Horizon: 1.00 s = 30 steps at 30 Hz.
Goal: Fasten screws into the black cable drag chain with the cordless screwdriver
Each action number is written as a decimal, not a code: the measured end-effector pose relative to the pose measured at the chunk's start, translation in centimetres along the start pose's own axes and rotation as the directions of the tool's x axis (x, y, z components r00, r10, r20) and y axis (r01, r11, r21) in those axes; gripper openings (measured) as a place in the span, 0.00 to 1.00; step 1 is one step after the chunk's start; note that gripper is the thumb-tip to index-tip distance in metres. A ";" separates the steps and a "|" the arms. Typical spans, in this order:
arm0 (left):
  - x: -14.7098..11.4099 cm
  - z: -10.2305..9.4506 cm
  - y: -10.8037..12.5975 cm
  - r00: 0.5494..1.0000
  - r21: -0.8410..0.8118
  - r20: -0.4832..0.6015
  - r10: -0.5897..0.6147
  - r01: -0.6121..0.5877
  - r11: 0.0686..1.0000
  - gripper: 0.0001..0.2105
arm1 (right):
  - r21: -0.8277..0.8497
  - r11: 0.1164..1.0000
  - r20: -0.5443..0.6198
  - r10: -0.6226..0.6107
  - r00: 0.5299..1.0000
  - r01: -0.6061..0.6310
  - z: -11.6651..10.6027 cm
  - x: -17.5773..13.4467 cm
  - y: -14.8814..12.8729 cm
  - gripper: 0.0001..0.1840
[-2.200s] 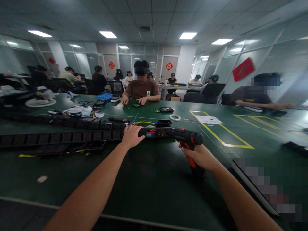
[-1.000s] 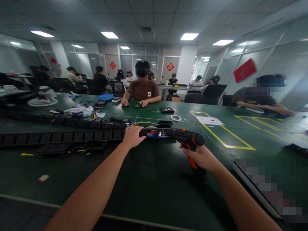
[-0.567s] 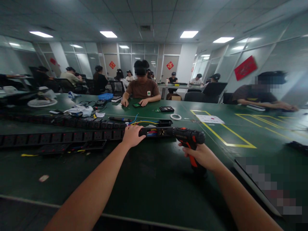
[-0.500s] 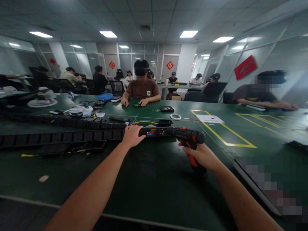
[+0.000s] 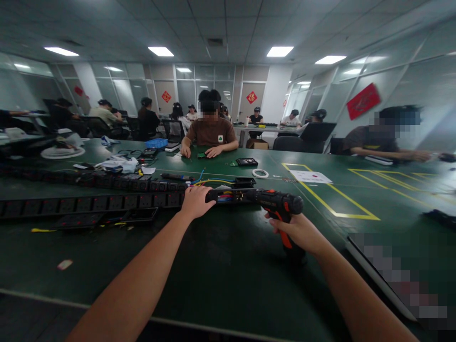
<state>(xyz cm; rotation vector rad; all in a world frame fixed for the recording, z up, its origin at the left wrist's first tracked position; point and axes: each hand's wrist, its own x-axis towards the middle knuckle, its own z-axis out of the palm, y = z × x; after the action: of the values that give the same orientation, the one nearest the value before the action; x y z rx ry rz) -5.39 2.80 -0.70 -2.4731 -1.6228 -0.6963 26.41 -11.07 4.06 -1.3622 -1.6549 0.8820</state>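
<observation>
My right hand [image 5: 297, 228] is wrapped round the grip of a black and orange cordless drill [image 5: 276, 203]. The drill lies level, its front end pointing left at the open end of a long black power strip [image 5: 96, 203]. Over that strip's right part my left hand [image 5: 195, 202] is closed, gripping it near the opening. Coloured wires [image 5: 225, 195] show inside the opening, between my left hand and the drill. Whether the drill's tip touches a screw is too small to tell. Blue and yellow wires [image 5: 213, 180] run behind the strip to a small black housing [image 5: 245, 182].
A second power strip [image 5: 121, 181] lies behind the first. Loose black frames [image 5: 140, 214] lie in front. A white tape ring [image 5: 260, 173] and a paper sheet [image 5: 309, 176] are on the green table [image 5: 221, 275]. Across it sits a co-worker [image 5: 210, 130]; another sits at right.
My hands, the drill and the power strip have stayed almost still. At the right, the co-worker's hands have shifted slightly.
</observation>
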 end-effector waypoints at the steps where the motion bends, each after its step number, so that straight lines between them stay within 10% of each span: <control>1: 0.0 0.0 0.0 1.000 0.001 -0.002 0.001 -0.001 1.000 0.25 | -0.004 1.000 -0.006 -0.002 1.000 0.002 0.0 0.0 0.0 0.22; 30: 0.0 0.3 0.0 0.999 0.004 -0.032 0.013 -0.013 1.000 0.23 | -0.069 0.998 0.002 0.006 1.000 -0.006 -0.2 0.2 0.4 0.18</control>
<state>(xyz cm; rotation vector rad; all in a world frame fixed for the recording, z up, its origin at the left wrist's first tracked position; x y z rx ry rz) -5.31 2.93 -0.97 -2.4549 -1.5944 -0.7264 26.76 -10.78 3.82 -1.4141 -1.6984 0.8368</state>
